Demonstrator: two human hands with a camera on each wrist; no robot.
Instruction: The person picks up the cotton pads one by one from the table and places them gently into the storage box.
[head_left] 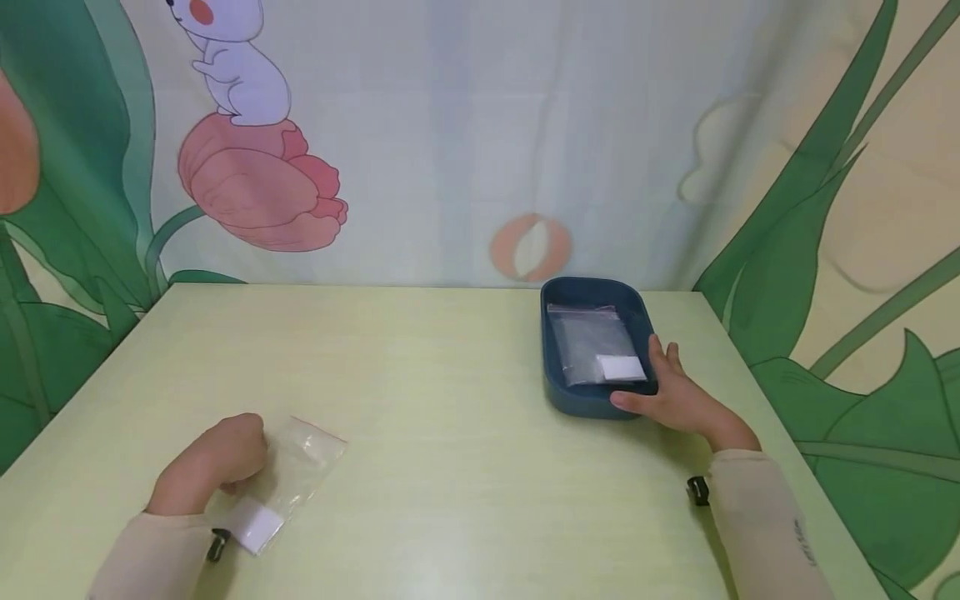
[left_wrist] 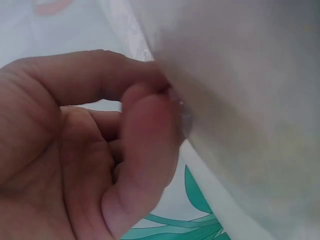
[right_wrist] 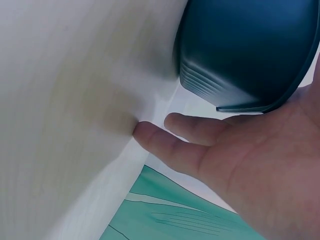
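Left hand [head_left: 213,471] pinches a clear zip bag [head_left: 288,479] near the tabletop's [head_left: 450,400] front-left edge, pinning it; right hand [head_left: 678,396], fingers relaxed, steadies the blue tray [head_left: 555,383].

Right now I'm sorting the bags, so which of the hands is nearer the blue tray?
Right. The right hand rests against the blue tray at its near right corner, fingers straight. The left hand is far across the table, pinching a clear bag.
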